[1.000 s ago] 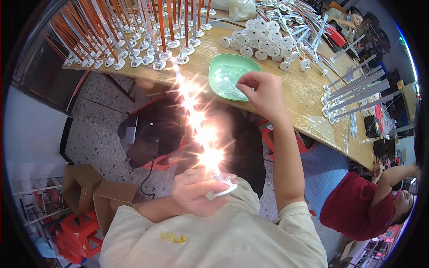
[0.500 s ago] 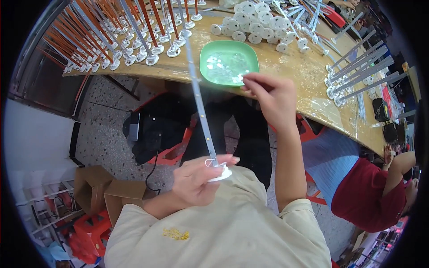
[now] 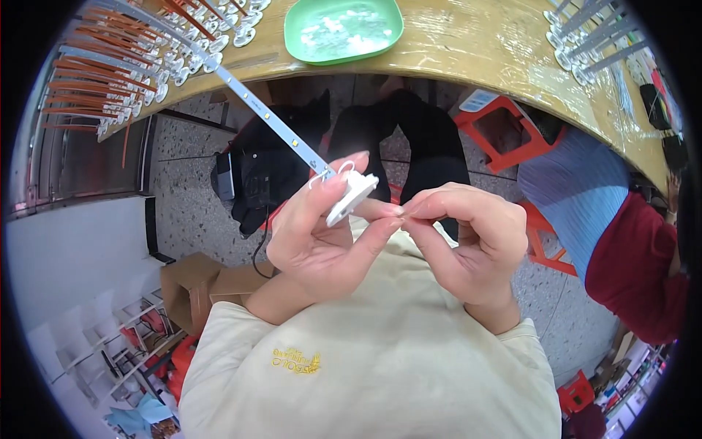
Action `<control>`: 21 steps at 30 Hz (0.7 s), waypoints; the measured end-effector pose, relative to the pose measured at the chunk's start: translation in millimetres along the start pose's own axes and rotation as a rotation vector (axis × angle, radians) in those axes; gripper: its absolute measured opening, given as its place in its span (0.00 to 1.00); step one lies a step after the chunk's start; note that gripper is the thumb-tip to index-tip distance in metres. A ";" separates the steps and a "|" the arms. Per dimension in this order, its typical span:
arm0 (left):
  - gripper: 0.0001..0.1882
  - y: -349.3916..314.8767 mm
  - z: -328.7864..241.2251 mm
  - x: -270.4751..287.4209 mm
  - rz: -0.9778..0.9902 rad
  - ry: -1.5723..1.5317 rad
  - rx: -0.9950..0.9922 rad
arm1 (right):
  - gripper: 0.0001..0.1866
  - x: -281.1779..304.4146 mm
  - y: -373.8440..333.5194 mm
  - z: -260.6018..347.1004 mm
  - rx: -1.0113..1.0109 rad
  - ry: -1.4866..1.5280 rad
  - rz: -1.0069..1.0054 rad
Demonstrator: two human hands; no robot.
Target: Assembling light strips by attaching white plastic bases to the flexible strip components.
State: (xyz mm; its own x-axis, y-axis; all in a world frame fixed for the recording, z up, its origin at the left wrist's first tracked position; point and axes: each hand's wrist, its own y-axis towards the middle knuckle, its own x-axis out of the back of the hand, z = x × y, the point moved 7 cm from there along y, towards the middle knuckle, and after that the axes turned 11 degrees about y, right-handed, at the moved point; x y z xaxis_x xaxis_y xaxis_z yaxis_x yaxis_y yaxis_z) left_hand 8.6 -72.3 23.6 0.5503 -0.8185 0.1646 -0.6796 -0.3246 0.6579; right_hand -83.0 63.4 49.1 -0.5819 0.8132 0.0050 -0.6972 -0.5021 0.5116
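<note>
My left hand (image 3: 311, 245) is closed round a narrow LED light strip (image 3: 268, 117), near the white round base (image 3: 355, 197) at its lower end. The strip slants up and to the left, and thin white wires loop beside the base. The base is tilted on edge between my fingers. At my chest, the fingertips of my right hand (image 3: 475, 234) are pinched together and meet the left thumb and a left finger. Whatever sits in that pinch is too small to make out. A green tray (image 3: 344, 58) with small clear and whitish pieces stands on the table edge.
On the wooden table (image 3: 468, 44), many strips with white round bases stand at the left, and several more at the right. Red stools (image 3: 504, 139) stand below. A person in a dark red top (image 3: 636, 256) sits to the right. Cardboard boxes (image 3: 194, 289) lie at lower left.
My right hand has come back from the green tray to my left hand at my chest. The strip has tipped further left. The view has shifted downward, so the tray appears higher.
</note>
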 end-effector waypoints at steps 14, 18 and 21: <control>0.34 -2.5 0.5 -14.5 -0.026 -0.228 0.118 | 0.06 4.8 -15.7 -1.2 -0.127 0.082 -0.080; 0.26 -2.2 8.9 -12.4 -0.025 -0.368 0.223 | 0.08 7.4 -4.5 8.5 0.092 -0.087 0.004; 0.25 -2.6 6.2 -9.6 -0.058 -0.315 0.227 | 0.10 3.5 -3.6 17.1 0.226 -0.197 0.016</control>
State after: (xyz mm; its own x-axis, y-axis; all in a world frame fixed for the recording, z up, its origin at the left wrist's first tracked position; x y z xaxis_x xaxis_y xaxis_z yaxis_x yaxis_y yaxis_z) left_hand 2.1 -66.5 15.8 0.4390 -0.8898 -0.1247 -0.7613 -0.4421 0.4743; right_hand -75.4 73.1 62.0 -0.4842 0.8582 0.1701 -0.5648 -0.4551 0.6884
